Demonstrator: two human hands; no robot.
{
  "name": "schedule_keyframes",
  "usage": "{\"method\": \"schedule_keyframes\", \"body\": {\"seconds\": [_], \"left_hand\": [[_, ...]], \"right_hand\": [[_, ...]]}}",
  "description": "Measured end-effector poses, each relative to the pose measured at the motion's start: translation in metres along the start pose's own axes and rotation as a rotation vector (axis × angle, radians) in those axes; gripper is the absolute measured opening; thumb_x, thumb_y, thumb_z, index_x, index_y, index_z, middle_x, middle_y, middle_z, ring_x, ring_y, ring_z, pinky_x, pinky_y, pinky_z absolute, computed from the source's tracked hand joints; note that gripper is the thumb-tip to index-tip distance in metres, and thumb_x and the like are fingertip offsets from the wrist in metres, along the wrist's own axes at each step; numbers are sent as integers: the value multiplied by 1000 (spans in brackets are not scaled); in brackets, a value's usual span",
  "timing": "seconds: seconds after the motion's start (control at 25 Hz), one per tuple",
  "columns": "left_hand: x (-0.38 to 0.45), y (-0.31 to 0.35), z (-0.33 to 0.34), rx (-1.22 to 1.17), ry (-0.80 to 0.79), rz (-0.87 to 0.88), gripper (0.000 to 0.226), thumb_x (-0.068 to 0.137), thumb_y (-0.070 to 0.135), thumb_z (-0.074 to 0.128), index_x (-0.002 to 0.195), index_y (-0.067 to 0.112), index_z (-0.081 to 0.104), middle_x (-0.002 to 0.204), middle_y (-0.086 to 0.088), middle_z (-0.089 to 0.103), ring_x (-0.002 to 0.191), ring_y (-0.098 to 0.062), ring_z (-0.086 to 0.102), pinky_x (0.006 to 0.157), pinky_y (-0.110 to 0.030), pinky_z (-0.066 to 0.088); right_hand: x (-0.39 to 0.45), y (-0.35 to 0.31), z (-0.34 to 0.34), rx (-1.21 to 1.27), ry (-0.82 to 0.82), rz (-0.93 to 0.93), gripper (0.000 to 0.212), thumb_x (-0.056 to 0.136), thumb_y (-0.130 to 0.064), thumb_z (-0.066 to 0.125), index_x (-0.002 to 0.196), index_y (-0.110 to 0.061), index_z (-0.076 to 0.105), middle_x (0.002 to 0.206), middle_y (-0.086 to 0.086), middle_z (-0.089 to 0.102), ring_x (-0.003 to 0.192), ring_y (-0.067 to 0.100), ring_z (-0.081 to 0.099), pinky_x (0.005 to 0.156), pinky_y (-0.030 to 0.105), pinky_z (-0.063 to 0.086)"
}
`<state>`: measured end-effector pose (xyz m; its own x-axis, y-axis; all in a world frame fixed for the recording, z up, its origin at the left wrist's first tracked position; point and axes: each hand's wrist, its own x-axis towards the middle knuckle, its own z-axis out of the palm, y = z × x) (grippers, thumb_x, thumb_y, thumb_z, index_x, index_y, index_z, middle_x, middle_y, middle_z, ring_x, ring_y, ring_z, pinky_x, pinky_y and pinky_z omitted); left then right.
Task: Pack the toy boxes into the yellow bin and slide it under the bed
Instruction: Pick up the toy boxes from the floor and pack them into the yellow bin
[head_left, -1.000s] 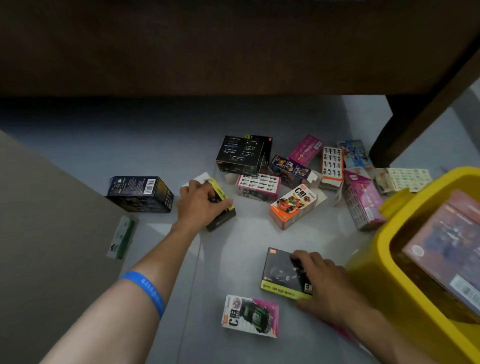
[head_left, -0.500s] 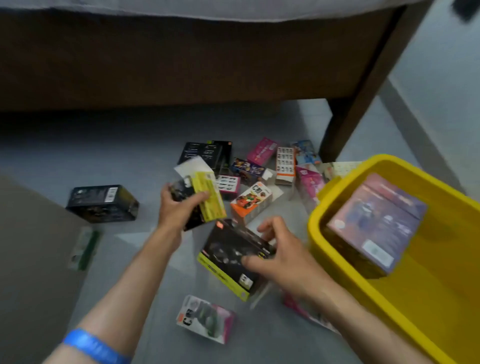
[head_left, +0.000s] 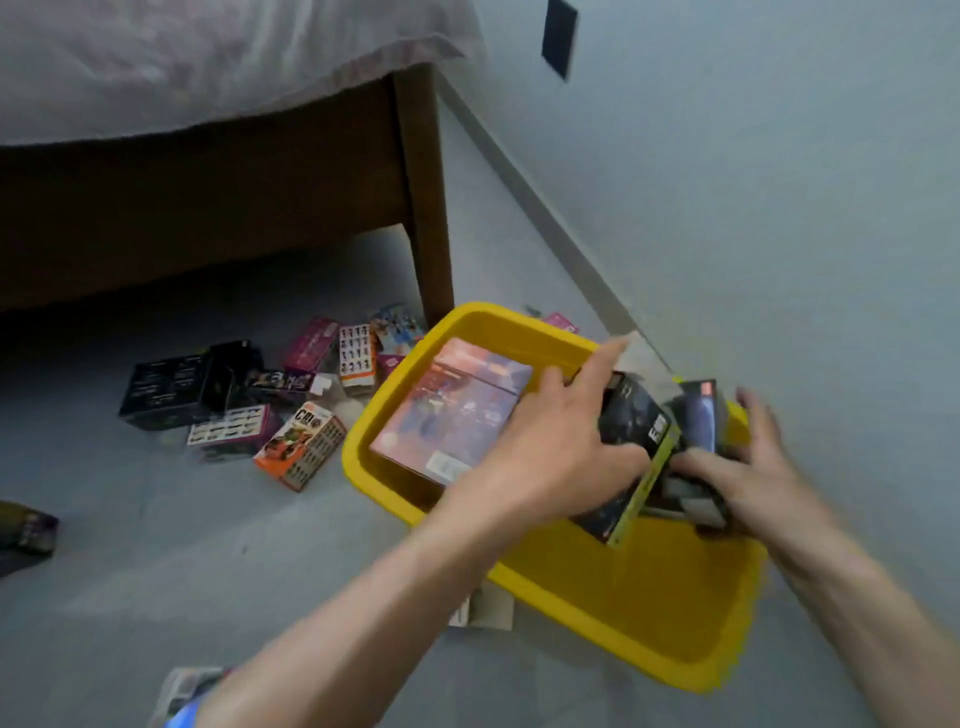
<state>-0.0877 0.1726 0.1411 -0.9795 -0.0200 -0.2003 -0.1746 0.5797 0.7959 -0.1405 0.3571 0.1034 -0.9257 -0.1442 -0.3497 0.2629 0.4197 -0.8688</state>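
The yellow bin (head_left: 363, 447) stands on the floor by the bed leg (head_left: 431, 244). A large pink-and-purple box (head_left: 452, 410) lies flat in its far end. Both my hands hover over the bin's middle. My left hand (head_left: 556, 452) grips a black box with a yellow-green edge (head_left: 641, 441), tilted down into the bin. My right hand (head_left: 748, 473) clasps a smaller dark box (head_left: 698, 415) pressed against the first. Motion blur hides the exact finger contact. Several toy boxes lie on the floor left of the bin, among them an orange one (head_left: 298, 447) and a big black one (head_left: 161, 389).
The dark wooden bed frame (head_left: 208, 208) with a grey cover spans the top left, with a shadowed gap beneath. A grey wall (head_left: 727, 182) runs close along the bin's right side. Another box (head_left: 28, 525) lies at the far left, and one (head_left: 182, 686) near my left forearm.
Both hands lifted their boxes off the floor and carried them right, over the bin. My view swung right and up, bringing the bed cover and wall into sight.
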Motion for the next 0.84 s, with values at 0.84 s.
{"method": "schedule_keyframes", "body": {"seconds": [0.84], "left_hand": [[36,-106,66,1124,-313,-118,63,94,9,56,148,13,24,129,-15,58,130,-35,39,86,-40,43]], "right_hand": [[53,71,95,-694,-483,240,50,90,-33,67,130,-20,40,104,10,61,67,28,67,43,30,52]]}}
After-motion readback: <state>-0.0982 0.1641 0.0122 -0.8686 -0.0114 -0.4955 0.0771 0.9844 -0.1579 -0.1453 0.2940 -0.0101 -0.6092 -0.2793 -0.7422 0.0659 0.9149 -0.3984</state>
